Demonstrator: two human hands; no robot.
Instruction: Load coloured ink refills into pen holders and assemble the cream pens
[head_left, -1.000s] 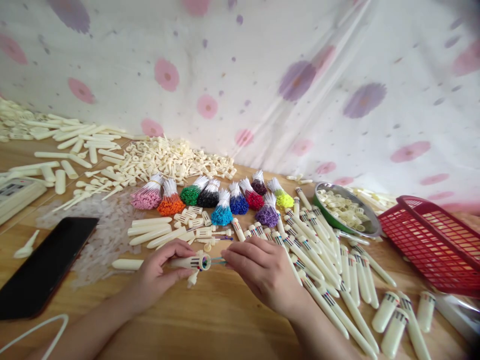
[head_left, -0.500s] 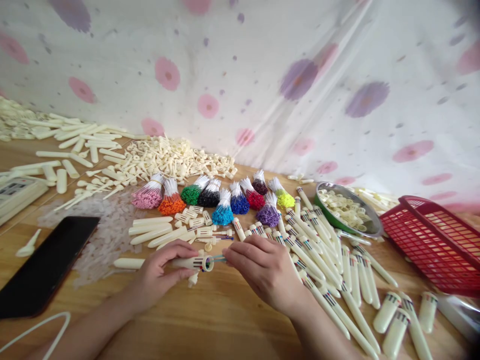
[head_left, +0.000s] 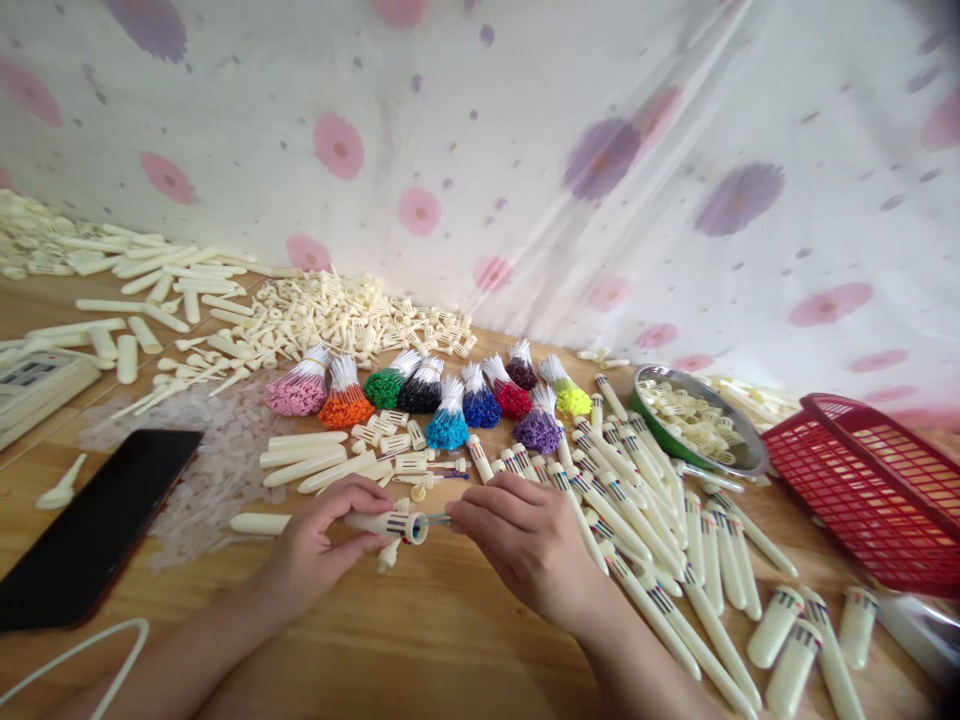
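My left hand (head_left: pixel 322 545) pinches a cream slotted pen barrel (head_left: pixel 386 523) between thumb and fingers, its open end facing right. A few coloured bits show inside that mouth. Closed around a thin bluish pen refill (head_left: pixel 438 519), my right hand (head_left: pixel 525 540) has the refill's far end inside the barrel's opening; the fingers hide the rest of it. Just behind my hands lie a loose core piece with refills (head_left: pixel 442 466) and several short slotted rings (head_left: pixel 390 432). Rubber-banded refill bundles stand further back, among them a light blue bundle (head_left: pixel 447 418) and a purple bundle (head_left: pixel 538 422).
Many multicolour pens (head_left: pixel 637 500) spread over the right side. Behind them are a metal bowl (head_left: pixel 750 445) of cream parts and a red basket (head_left: pixel 862 490). A black phone (head_left: pixel 97 530) and clear plastic bits (head_left: pixel 217 470) lie left; a parts heap (head_left: pixel 337 320) lines the back.
The refill in my right hand sits slightly deeper in the barrel, with less of it showing. My left hand keeps its hold on the barrel; the whole view has shifted slightly.
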